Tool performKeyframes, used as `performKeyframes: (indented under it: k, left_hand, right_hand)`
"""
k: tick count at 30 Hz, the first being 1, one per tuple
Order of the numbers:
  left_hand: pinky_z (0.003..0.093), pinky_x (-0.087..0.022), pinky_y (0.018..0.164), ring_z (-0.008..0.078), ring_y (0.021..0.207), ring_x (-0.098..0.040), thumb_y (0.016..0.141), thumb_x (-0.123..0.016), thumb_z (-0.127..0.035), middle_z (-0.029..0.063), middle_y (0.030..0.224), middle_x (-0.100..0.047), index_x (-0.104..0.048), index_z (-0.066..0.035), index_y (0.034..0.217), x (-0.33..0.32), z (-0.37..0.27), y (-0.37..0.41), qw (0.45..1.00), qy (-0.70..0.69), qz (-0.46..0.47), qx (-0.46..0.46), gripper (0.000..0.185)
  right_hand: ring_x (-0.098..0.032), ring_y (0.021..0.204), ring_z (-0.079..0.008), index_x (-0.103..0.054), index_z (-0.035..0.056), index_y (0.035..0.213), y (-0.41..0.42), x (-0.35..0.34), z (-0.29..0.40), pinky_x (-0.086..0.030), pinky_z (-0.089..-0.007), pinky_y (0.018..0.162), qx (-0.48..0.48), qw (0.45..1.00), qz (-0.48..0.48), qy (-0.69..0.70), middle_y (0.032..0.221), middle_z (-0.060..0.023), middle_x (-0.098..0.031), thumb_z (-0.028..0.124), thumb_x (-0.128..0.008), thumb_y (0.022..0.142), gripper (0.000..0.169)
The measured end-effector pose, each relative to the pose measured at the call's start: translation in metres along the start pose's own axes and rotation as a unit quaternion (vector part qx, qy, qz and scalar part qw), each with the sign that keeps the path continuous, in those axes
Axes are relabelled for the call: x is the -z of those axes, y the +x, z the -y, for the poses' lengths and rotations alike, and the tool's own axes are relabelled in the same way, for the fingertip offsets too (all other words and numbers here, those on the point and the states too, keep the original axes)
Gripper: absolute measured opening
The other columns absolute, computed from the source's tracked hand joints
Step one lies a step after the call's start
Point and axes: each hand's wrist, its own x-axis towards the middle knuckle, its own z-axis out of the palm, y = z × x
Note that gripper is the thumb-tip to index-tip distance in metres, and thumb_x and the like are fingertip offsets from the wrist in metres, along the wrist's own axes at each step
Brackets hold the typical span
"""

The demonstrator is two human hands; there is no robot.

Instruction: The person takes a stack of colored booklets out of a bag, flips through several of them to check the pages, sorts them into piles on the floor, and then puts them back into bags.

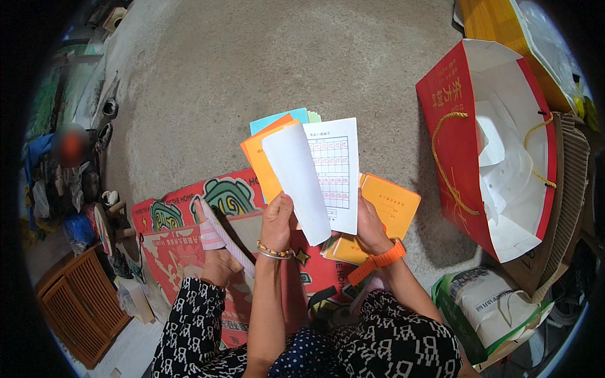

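Both my hands hold a sheaf of paper above the floor. My left hand [277,219] pinches the lower left, its thumb by a curled blank white page [295,182]. Fanned out behind that page are an orange booklet [265,163] and a turquoise one [276,117]. My right hand [372,231] grips the right side of a white practice sheet [332,165] printed with a grid of characters in pink. More orange booklets [394,201] show beyond and beneath my right hand; whether it holds them too I cannot tell.
Under my feet lies a red patterned mat [177,269]. A red paper bag [449,156] with yellow rope handles and white contents stands at the right, before corrugated cardboard [565,198]. Nearer me is a green and white bag [491,307]. A slatted wooden cabinet [85,307] occupies the lower left.
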Motion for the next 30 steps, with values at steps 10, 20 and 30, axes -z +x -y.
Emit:
performKeyframes:
  k: [10,20,30]
  left_hand:
    - [0.0219,-0.045,0.066,0.0050,0.077,-0.053,0.099,-0.046,-0.027,-0.0022,0.088,-0.059,-0.061,-0.001,0.096,0.000,-0.010,0.003,0.994,0.072,-0.083,0.012,0.030]
    - [0.0357,-0.044,0.084,0.0274,0.097,-0.055,0.090,-0.060,-0.023,0.0158,0.105,-0.058,-0.064,0.001,0.098,0.037,0.010,0.026,0.858,0.453,-0.207,-0.123,0.026]
    - [0.0398,-0.043,0.089,0.0327,0.106,-0.052,0.087,-0.060,-0.015,0.0190,0.119,-0.052,-0.063,0.000,0.101,-0.042,0.013,-0.008,0.818,0.481,-0.159,-0.273,0.020]
  right_hand:
    - [-0.062,0.074,-0.0128,-0.055,-0.0025,0.113,0.008,0.002,-0.008,-0.051,-0.0256,0.063,0.010,1.000,-0.004,-0.021,0.089,-0.0092,-0.065,0.042,-0.028,0.101,0.054]
    - [-0.058,0.068,-0.0078,-0.063,-0.0018,0.099,-0.090,0.102,0.000,-0.047,-0.0213,0.060,0.077,0.934,-0.326,-0.128,0.078,-0.0039,-0.063,0.016,-0.055,0.093,0.020]
    - [-0.054,0.055,-0.0039,-0.061,-0.0027,0.083,-0.114,0.091,-0.031,-0.043,-0.0210,0.050,0.072,0.908,-0.324,-0.254,0.063,-0.0015,-0.061,0.008,-0.069,0.080,0.013]
